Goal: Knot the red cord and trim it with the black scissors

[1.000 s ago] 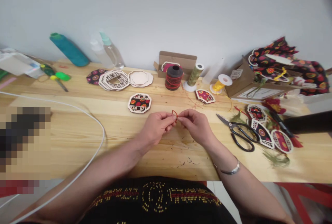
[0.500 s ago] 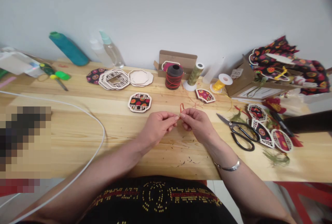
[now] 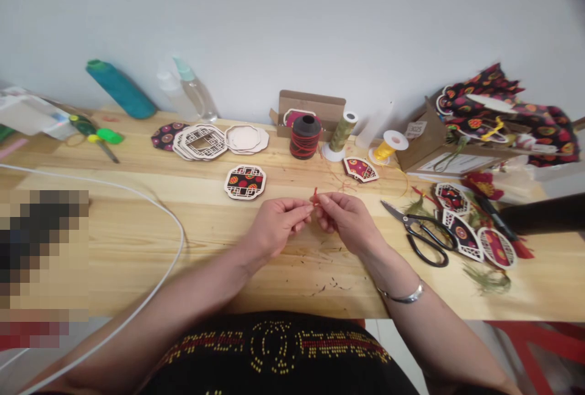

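A short red cord (image 3: 315,195) is pinched between my two hands above the middle of the table. My left hand (image 3: 284,219) holds it with thumb and forefinger from the left. From the right, my right hand (image 3: 340,215) grips it the same way, and the fingertips of both hands nearly meet. A small end of the cord sticks up above the fingers; the rest is hidden. Beyond my left hand lies an eight-sided ornament (image 3: 245,182) with a pale lattice frame over patterned cloth. Black-handled scissors (image 3: 423,233) rest to the right of my right hand.
Behind stand a red-wound spool (image 3: 305,137), a green thread spool (image 3: 343,135) and a yellow thread spool (image 3: 386,147). A fan-shaped ornament (image 3: 361,169) lies before them. A cardboard box (image 3: 427,142) stands at right, lattice frames (image 3: 201,141) at left. A white cable (image 3: 176,212) crosses the left side.
The red cord's loop above my fingers has become smaller and narrower. My right hand has shifted slightly at the fingertips; my left hand still pinches the cord.
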`<state>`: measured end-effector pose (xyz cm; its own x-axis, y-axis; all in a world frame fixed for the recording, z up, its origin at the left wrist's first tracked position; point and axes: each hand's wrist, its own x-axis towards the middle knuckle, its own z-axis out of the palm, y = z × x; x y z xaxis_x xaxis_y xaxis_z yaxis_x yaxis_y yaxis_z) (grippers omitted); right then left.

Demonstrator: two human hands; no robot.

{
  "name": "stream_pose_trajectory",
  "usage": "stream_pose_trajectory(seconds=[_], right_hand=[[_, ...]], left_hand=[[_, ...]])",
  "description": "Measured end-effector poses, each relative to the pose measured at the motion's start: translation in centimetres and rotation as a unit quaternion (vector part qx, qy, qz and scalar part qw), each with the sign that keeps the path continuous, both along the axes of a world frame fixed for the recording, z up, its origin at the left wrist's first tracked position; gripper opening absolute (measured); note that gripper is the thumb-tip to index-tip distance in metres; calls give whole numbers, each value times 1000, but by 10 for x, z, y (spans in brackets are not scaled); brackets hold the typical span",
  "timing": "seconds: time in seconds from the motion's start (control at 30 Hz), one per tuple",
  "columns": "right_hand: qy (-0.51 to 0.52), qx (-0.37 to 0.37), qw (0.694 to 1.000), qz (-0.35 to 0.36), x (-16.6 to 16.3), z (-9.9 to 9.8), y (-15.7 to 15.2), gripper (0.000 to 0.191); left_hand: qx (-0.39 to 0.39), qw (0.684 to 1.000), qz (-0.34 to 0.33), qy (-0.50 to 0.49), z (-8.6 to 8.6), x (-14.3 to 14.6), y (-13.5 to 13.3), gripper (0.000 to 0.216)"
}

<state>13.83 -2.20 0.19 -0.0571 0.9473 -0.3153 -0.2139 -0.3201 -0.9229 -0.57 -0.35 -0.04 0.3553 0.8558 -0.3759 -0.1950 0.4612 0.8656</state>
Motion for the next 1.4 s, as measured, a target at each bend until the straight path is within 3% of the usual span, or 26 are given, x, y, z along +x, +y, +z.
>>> stream_pose_trajectory(seconds=[0.57,0.73,1.0,1.4], right_hand=[[-120,59,990,-36,-1,-3,0,15],[-218,121,968,-33,1,-5,-1,12],[-385,192,903,-11,2,-5,-4,12],[-393,193,899,-32,4,-2,-4,12]], left_hand=[[-47,998,-8,-30,-3,-1,2,16],[-48,999,-8,-20,-3,-1,2,16],[-39,999,-11,31,2,-1,1,11],[-32,999,-8,8,7,-4,5,10]])
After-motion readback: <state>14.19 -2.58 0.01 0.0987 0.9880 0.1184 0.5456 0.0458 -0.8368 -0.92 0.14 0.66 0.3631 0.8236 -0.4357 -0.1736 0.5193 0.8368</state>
